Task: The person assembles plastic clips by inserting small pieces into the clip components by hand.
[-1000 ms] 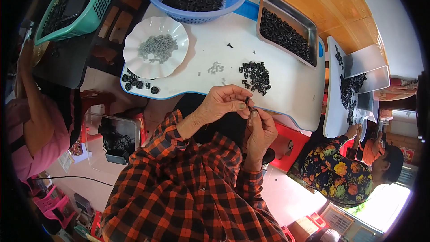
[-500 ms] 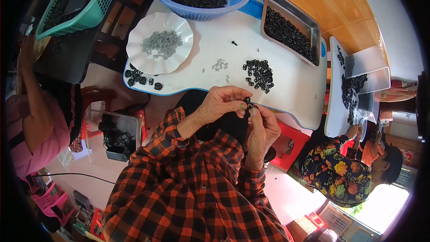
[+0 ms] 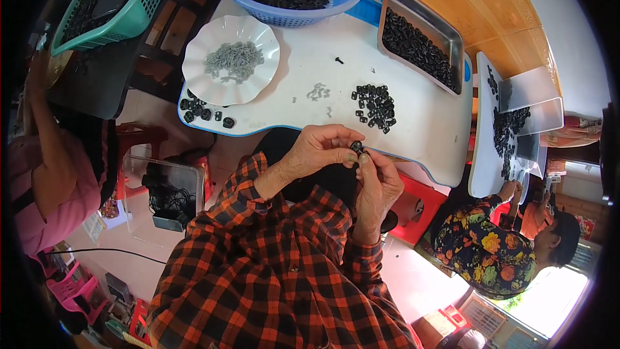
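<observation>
Just off the table's near edge, my left hand (image 3: 323, 150) and my right hand (image 3: 378, 184) meet fingertip to fingertip. Between thumb and forefinger the left one pinches a small round black plastic part (image 3: 356, 147). The right thumb and fingers close on the lower end of that same part; whether a second piece sits there is hidden by the fingers. On the white table (image 3: 284, 110) beyond lie a pile of small black plastic pieces (image 3: 376, 106) and a few small translucent grey pieces (image 3: 318, 92).
A scalloped white plate (image 3: 197, 68) holds grey pieces, with black parts beside it. Behind stand a blue basket (image 3: 290, 16) and a metal tray (image 3: 460, 58) of black parts. A green basket (image 3: 139, 13) is at far left. Co-workers sit at left (image 3: 58, 181) and right (image 3: 491, 245).
The black part between my fingertips has turned so its round face shows more. Both hands stay in nearly the same place.
</observation>
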### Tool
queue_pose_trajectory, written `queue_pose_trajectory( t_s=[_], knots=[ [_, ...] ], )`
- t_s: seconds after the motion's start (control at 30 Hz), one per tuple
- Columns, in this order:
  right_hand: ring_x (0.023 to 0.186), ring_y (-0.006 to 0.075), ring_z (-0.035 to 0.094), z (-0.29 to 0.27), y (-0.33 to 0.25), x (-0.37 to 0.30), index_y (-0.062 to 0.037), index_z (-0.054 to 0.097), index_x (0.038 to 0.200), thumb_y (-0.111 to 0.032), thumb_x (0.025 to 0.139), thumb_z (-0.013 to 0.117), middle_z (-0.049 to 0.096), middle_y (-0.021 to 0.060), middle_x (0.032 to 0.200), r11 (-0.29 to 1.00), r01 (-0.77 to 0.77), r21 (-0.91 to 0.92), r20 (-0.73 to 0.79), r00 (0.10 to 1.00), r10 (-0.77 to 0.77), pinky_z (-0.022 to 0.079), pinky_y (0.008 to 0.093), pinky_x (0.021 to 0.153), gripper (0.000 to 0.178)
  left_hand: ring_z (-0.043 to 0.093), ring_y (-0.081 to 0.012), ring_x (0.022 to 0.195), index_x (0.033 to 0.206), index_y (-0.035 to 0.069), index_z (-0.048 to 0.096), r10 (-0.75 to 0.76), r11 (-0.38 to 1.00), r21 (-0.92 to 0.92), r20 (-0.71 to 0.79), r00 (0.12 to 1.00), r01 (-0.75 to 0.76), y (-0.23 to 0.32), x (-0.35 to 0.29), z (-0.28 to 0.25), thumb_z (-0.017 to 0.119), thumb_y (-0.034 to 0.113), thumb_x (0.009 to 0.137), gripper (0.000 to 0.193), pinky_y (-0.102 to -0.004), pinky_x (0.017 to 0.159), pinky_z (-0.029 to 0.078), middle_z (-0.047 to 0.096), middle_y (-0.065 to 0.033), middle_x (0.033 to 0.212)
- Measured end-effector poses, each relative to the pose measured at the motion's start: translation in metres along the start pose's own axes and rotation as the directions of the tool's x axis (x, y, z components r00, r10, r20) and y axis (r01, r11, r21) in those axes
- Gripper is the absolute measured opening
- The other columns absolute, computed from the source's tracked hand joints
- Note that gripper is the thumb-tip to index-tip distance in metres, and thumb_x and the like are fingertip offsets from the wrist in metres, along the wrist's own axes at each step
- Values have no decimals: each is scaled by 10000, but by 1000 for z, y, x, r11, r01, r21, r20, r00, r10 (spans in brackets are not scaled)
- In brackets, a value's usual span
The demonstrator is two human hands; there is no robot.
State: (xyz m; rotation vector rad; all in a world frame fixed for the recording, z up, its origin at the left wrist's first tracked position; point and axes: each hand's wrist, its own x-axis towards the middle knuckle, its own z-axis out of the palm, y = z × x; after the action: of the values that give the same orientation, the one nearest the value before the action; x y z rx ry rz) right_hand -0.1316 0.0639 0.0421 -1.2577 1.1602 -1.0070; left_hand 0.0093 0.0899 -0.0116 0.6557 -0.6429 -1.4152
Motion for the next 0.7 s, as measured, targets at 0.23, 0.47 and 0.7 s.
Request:
queue_pose_trajectory(
  t_s=[0.23,0.47,0.7],
  knots=[
    [655,38,510,-2,3,1,14,683,975,-15,857,656,608,-12,740,999,12,-45,19,1000,-11,400,164,592,125,616,-77,787,1119,-38,610,72,981,177,19,997,-75,-1,1,-4,674,-15,837,290,-207,710,531,641,-47,907],
    [656,36,517,-6,3,4,13,683,971,-29,856,663,614,-12,733,996,5,-90,60,998,0,407,163,598,124,605,-68,747,1089,-32,622,79,973,215,18,997,-81,2,1,-2,684,-8,831,267,-197,684,519,626,-17,842],
    [638,45,526,-7,3,5,6,687,969,-58,858,673,616,-4,725,998,-43,-49,85,995,47,413,171,586,129,582,-58,746,1061,-6,650,73,936,343,20,997,-76,6,1,-2,710,-7,803,265,-197,660,481,609,1,815]
  ],
)
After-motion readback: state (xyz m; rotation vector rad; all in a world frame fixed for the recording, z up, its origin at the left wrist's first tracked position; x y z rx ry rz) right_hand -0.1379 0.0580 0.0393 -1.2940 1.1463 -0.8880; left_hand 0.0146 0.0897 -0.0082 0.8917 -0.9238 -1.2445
